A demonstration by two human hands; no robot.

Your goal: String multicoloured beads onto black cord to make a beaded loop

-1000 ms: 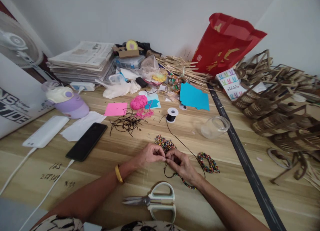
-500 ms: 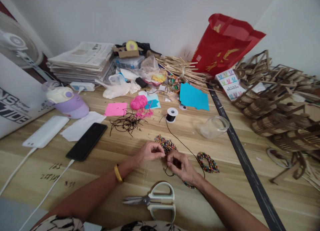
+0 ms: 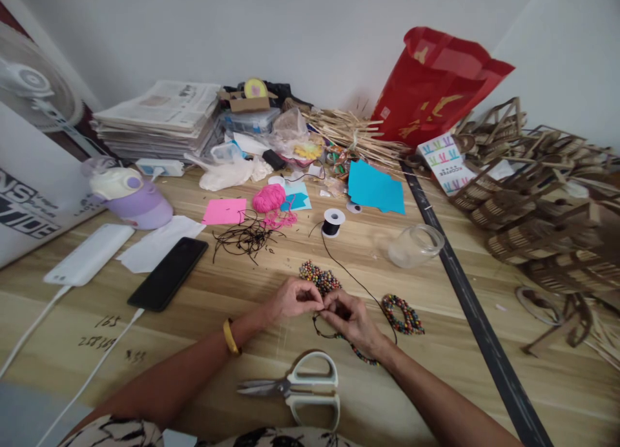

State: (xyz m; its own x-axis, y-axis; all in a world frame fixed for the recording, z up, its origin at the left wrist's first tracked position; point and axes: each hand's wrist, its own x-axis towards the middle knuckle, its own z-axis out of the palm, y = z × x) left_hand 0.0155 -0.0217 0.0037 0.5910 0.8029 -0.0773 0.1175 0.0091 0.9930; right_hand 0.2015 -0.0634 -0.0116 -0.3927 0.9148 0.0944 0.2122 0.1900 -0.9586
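My left hand (image 3: 296,298) and my right hand (image 3: 352,319) meet at the fingertips, thumb and finger pinched on each. A black cord (image 3: 325,334) comes out just below the joined tips; its end between them is too small to see. That cord carries a strand of multicoloured beads (image 3: 364,356), partly hidden under my right hand. Right behind the fingers lies a pile of small beads (image 3: 320,278). To the right rests a coiled beaded string (image 3: 403,315). A white spool of black cord (image 3: 333,223) stands farther back, its line trailing past my right wrist.
White-handled scissors (image 3: 295,387) lie near the front edge. At left are a black phone (image 3: 168,274) and a white power bank (image 3: 89,254). Cord scraps (image 3: 247,238), pink yarn (image 3: 269,198) and a glass jar (image 3: 411,248) lie behind. Woven baskets (image 3: 547,240) crowd the right.
The fingertips have come together, my left hand shifting slightly right. More of the cord and bead strand shows below my right hand.
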